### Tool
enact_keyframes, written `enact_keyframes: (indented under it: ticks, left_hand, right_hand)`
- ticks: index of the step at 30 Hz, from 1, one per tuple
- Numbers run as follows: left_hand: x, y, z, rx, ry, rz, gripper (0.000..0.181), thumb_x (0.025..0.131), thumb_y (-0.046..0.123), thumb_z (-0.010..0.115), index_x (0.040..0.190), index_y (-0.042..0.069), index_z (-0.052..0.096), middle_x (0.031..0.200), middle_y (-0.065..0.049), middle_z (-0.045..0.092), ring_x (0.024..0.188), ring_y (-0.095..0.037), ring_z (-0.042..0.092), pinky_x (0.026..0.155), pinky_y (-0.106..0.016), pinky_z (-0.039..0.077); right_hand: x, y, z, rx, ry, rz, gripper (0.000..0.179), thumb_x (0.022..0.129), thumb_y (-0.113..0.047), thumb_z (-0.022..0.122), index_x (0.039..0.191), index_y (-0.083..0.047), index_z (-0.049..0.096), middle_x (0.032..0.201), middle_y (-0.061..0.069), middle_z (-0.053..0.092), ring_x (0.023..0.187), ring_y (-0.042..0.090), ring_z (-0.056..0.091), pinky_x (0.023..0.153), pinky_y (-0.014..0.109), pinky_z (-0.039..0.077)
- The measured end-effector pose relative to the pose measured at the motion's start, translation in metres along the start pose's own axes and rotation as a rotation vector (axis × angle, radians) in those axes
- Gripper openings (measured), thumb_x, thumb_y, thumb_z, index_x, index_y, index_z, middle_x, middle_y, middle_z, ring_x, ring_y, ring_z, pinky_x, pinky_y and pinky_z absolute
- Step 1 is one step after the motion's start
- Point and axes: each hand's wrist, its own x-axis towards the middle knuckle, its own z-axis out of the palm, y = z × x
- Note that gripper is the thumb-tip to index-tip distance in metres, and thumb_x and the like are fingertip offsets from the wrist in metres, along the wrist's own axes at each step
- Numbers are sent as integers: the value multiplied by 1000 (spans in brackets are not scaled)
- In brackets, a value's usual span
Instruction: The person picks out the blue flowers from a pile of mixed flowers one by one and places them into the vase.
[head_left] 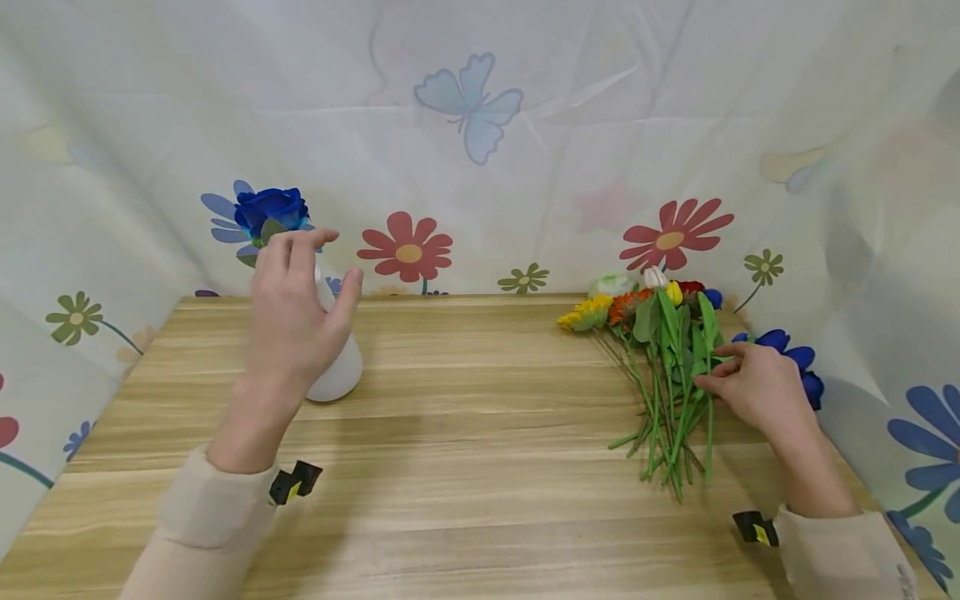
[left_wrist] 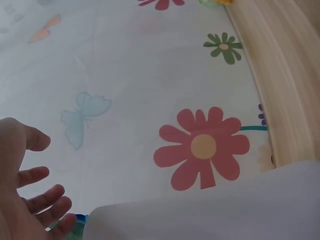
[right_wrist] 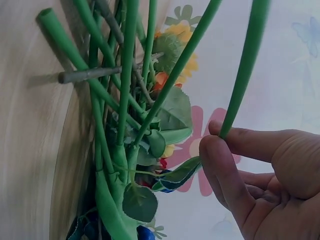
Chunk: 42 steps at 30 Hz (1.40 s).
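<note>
My right hand [head_left: 757, 387] pinches a green flower stem [right_wrist: 247, 65] between thumb and fingertip, at the right side of a pile of artificial flowers [head_left: 660, 325]. The pile shows yellow, orange, red and white blooms, their stems pointing towards me. I cannot tell which bloom tops the pinched stem. On the left of the table stands a white vase [head_left: 341, 371], with a blue rose [head_left: 272, 208] rising above it. My left hand [head_left: 296, 304] is raised in front of the vase, fingers spread loosely and thumb apart, holding nothing. It covers part of the vase and the rose's stem.
More blue flowers [head_left: 802, 358] lie at the table's right edge, partly behind my right hand. The wood-grain table [head_left: 465, 500] backs onto a pale curtain [head_left: 525, 200] printed with flowers and a butterfly. A small black device [head_left: 296, 482] sits at each wrist.
</note>
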Motion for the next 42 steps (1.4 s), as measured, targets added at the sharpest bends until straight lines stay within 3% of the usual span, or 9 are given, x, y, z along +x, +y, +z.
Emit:
enact_keyframes:
  ticks: [6,12,21,29,35,42]
  left_hand:
    - [-8,1,14,-18,-89,38,38,95,11,71,128,-5,58,120,-23,57,113,-41,52,96,-52,42]
    - [-14,5,24,-8,-110,96,34,95,12,71,123,-7,61,113,-22,58,104,-38,55,90,-49,48]
    - [-22,13,34,-20,-197,98,26,95,13,71,116,-2,66,111,-16,65,100,-33,63,86,-45,54]
    - [-31,19,41,-66,-363,0,25,97,16,71,118,3,66,116,-11,65,107,-29,63,91,-44,55]
    - [-34,21,48,-110,-463,-72,25,100,21,69,118,5,68,114,-9,66,103,-27,64,89,-43,56]
    - [-39,23,57,-127,-543,-95,23,100,22,70,116,6,70,109,-7,67,97,-24,62,86,-39,56]
  right_hand:
    - [-4,-7,1,28,29,-14,44,89,-15,80,117,15,65,84,16,72,63,22,68,53,35,50]
    - [-8,-17,1,49,49,-61,39,90,-12,80,114,15,66,86,18,72,67,27,70,53,33,51]
    - [-9,-34,7,116,24,-108,39,92,-11,78,118,15,64,89,19,72,68,27,72,54,28,52]
    - [-12,-49,11,180,-1,-134,39,95,-11,75,123,13,63,95,19,71,71,26,72,56,26,54]
    - [-14,-61,15,247,-22,-139,39,95,-9,74,126,12,61,99,19,70,76,28,73,59,27,58]
    - [-18,-80,24,318,-55,-186,37,96,-6,72,127,11,60,100,18,69,77,29,72,61,32,59]
